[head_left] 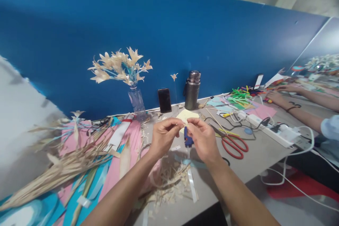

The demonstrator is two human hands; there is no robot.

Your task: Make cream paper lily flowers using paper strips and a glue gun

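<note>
My left hand and my right hand meet fingertip to fingertip above the table. Both are closed in a pinch around something small and pale, mostly hidden by the fingers; its kind does not show. Just below and behind them lies a blue glue gun, partly covered by my right hand. A pale yellow paper is behind the fingertips. Scissors with red handles rest to the right of my right hand. Pale scraps and shavings are heaped on the table between my forearms.
Husk-like flowers stand in a clear bottle, near a phone and thermos. Dried strips cover pink and blue sheets at left. A power strip with cables and another person's hands are at right.
</note>
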